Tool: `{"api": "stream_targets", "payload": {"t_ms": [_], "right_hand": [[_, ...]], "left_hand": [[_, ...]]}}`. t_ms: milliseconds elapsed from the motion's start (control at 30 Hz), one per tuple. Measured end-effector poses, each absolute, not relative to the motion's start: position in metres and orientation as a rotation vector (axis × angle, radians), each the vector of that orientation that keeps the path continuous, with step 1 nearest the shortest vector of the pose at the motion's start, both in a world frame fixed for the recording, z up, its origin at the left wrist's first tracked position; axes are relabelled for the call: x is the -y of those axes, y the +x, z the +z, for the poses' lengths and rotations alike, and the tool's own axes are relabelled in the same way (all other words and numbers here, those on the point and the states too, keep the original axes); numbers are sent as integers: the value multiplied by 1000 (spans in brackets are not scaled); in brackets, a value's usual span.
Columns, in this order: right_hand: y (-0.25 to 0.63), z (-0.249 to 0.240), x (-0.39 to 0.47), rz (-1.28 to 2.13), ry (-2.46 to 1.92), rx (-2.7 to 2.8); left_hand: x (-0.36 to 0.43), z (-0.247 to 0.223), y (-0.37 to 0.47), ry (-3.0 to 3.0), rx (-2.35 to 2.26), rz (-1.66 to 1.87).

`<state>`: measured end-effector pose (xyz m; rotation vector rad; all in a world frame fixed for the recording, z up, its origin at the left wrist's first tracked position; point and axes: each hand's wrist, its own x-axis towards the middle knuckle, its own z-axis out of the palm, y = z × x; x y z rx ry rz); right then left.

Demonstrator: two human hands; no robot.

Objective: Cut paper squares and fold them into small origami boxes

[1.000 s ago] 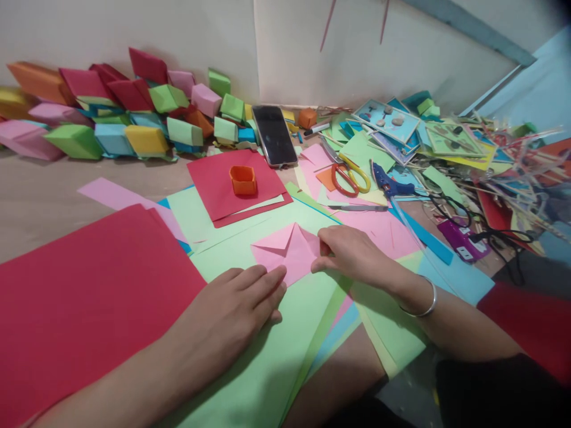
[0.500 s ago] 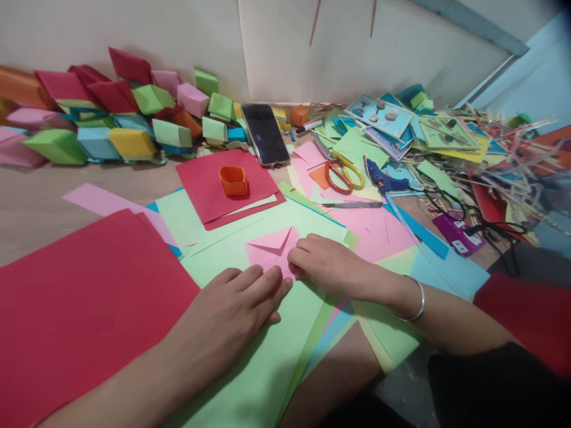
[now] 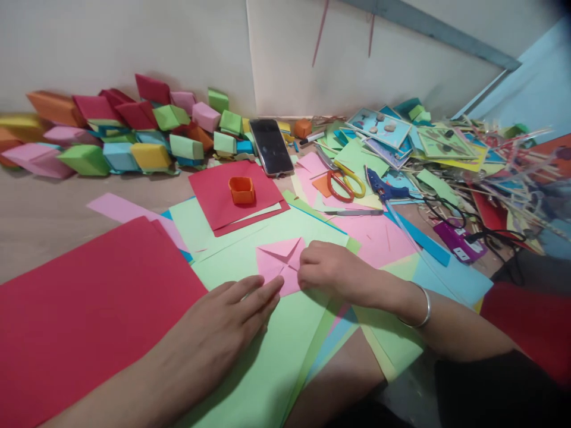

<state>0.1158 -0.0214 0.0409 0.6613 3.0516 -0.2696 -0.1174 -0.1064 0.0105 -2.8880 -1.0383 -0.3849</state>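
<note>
A small pink square of folded paper point(image 3: 280, 254) lies on light green sheets point(image 3: 250, 362), its corner flaps turned in toward the centre. My left hand point(image 3: 236, 318) rests flat, fingers stretched out, with its fingertips on the paper's lower left part. At the right edge my right hand point(image 3: 330, 267) has its fingers curled and pinched on the paper; the fingertips themselves are hidden. Beyond the hands, a small orange folded paper box point(image 3: 242, 191) sits on red square sheets point(image 3: 209, 193).
Folded paper boxes point(image 3: 138, 156) are heaped along the wall, near a phone point(image 3: 272, 147). Scissors point(image 3: 345, 180), a blue glue gun point(image 3: 386, 184), a purple power strip point(image 3: 459, 239) and piled sticks are to the right. A large red sheet point(image 3: 98, 315) covers the left.
My left fingers have drawn back a little to the left and down, showing more of the pink paper's folded flaps. My right hand stays at its right edge. The view has shifted slightly.
</note>
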Motion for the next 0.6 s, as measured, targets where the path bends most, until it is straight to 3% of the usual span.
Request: {"api": "stream_targets", "payload": {"t_ms": [367, 600], "right_hand": [[112, 43, 62, 439, 448, -3184], [108, 34, 60, 534, 606, -3222]], "left_hand": [[99, 27, -118, -3058, 1256, -508], [96, 18, -109, -2825, 1112, -644]]}}
